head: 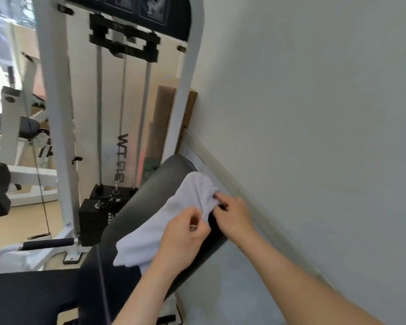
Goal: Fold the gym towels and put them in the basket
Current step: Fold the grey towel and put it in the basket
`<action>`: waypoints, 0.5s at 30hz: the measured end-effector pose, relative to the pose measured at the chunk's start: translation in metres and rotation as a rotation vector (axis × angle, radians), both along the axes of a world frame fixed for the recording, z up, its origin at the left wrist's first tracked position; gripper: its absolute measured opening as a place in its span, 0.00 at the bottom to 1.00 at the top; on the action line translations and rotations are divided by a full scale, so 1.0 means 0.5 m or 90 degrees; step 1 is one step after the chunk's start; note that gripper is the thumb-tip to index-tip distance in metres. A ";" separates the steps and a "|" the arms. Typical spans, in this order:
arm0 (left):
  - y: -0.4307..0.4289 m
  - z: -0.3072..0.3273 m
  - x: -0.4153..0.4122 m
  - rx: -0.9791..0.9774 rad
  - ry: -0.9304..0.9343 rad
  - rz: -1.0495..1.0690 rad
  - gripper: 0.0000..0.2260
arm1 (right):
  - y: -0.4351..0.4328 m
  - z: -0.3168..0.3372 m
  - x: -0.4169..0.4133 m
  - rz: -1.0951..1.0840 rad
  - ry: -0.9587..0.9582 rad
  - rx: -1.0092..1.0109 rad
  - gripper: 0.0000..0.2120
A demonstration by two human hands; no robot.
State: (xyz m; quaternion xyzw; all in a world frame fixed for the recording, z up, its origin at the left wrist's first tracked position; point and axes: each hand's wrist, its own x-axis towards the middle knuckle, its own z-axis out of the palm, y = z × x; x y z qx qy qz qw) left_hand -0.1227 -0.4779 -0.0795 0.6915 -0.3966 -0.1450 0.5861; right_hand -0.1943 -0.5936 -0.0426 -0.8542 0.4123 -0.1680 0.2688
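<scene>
Hands gripping a white towel (164,221) on a gym machine's backrest (138,205).
Left hand (183,233) and right hand (232,214) are each pinching bunched cloth; the towel is lying draped across the dark padded backrest beside the wall (314,113).

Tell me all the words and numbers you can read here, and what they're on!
"WT": big dark letters on the white panel of the weight machine; the letters below them are too blurred to read.
On the dark placards at the machine's top: too blurred to read.
On the white towel: no writing shows.
</scene>
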 end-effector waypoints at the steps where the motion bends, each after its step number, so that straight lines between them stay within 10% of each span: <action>1: 0.019 0.017 -0.031 -0.028 0.046 -0.071 0.07 | 0.005 0.001 -0.022 -0.006 -0.097 0.073 0.10; 10: 0.094 0.085 -0.295 -0.036 0.406 -0.507 0.07 | 0.054 0.018 -0.392 -0.243 -0.553 0.447 0.14; 15: 0.089 0.086 -0.489 0.025 0.470 -0.599 0.12 | 0.106 0.054 -0.720 -0.324 -0.544 0.346 0.08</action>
